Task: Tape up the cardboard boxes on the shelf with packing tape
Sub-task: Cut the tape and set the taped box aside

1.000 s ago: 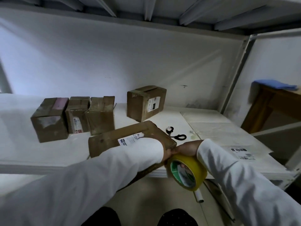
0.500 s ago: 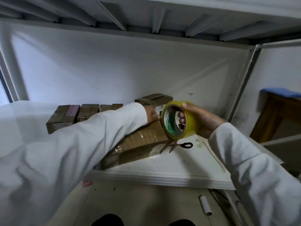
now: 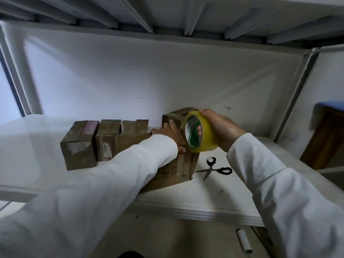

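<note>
A flat cardboard box (image 3: 176, 170) lies near the shelf's front edge, partly under my left sleeve. My left hand (image 3: 167, 134) rests flat on its top with straight fingers. My right hand (image 3: 221, 130) grips a yellow roll of packing tape (image 3: 200, 134) held upright just above the box's right end, fingers through its core. Three small cardboard boxes (image 3: 80, 144) stand in a row to the left. Another box (image 3: 176, 116) sits at the back, mostly hidden by the roll and my hands.
Black-handled scissors (image 3: 214, 169) lie open on the white shelf (image 3: 186, 205) right of the flat box. A white tube (image 3: 244, 243) lies on the floor below. A wooden table with a blue cloth (image 3: 329, 105) stands at the far right.
The tape roll rose from below the shelf edge to above the flat box. My left hand slid along the box top toward the back. The view tilted upward.
</note>
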`<control>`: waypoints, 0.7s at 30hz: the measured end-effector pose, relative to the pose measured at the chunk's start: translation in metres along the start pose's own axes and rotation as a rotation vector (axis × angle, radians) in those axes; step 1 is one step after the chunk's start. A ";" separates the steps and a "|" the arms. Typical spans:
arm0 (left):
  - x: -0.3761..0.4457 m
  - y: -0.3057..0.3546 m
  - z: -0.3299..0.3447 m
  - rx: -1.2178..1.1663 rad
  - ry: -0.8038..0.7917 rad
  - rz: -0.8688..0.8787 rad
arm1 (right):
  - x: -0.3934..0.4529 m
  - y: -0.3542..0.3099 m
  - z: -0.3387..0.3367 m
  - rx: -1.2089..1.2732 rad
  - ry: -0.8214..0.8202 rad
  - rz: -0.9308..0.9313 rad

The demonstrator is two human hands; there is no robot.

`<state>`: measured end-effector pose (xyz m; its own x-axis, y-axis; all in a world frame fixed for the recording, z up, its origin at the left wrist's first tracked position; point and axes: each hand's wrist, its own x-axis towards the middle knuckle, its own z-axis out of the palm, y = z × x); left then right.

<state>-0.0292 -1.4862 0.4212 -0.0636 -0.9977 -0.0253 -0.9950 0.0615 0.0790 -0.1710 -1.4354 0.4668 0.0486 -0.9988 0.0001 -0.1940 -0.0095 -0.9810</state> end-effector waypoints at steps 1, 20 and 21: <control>0.007 -0.003 -0.001 -0.008 -0.032 -0.020 | -0.004 0.000 -0.001 -0.074 -0.052 0.051; 0.002 0.009 -0.008 0.061 0.035 0.186 | -0.014 0.074 0.026 -0.270 -0.135 0.191; 0.002 0.010 -0.005 0.140 0.046 0.178 | -0.017 0.071 0.022 -0.233 -0.155 0.166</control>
<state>-0.0388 -1.4878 0.4269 -0.2385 -0.9709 0.0227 -0.9696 0.2368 -0.0610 -0.1641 -1.4184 0.3932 0.1430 -0.9686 -0.2033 -0.4300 0.1242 -0.8942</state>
